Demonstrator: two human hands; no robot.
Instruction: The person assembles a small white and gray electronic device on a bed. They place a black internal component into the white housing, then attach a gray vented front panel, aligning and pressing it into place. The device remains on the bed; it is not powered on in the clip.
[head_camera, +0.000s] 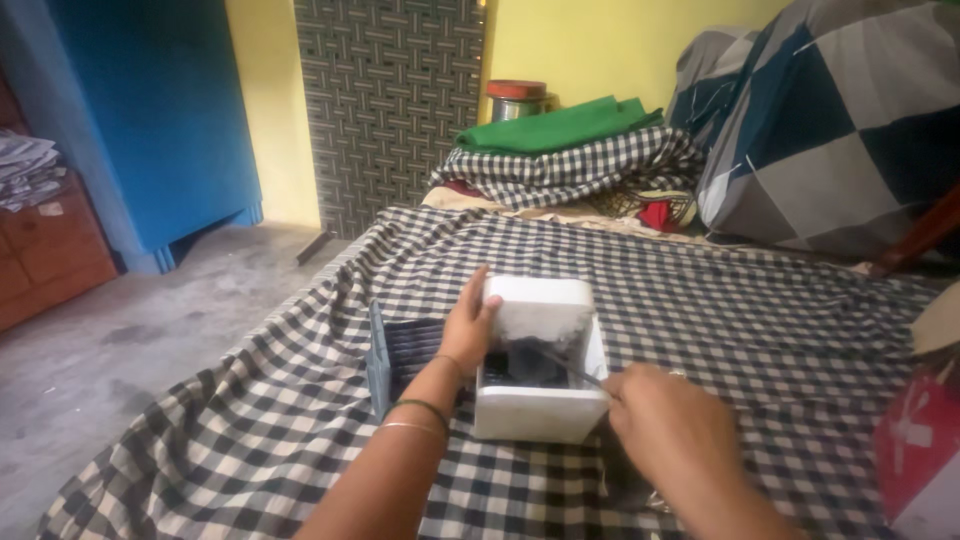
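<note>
Hands at work on the black-and-white checked bedsheet (700, 300): left hand (468, 330) grips the white foam box (540, 360) (open-topped, dark parts inside), right hand (665, 420) clenches a thin dark probe (570, 365) poking in; dark slatted panel (400, 350) already lies beside it.

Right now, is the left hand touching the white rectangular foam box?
Touching: the head view shows the left hand pressed against the white foam box's left wall.

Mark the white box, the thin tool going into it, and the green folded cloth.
white box (540, 415), head view, on its front wall.
thin tool (570, 368), head view, mid-shaft above the box's dark opening.
green folded cloth (555, 127), head view, on its top surface.
</note>
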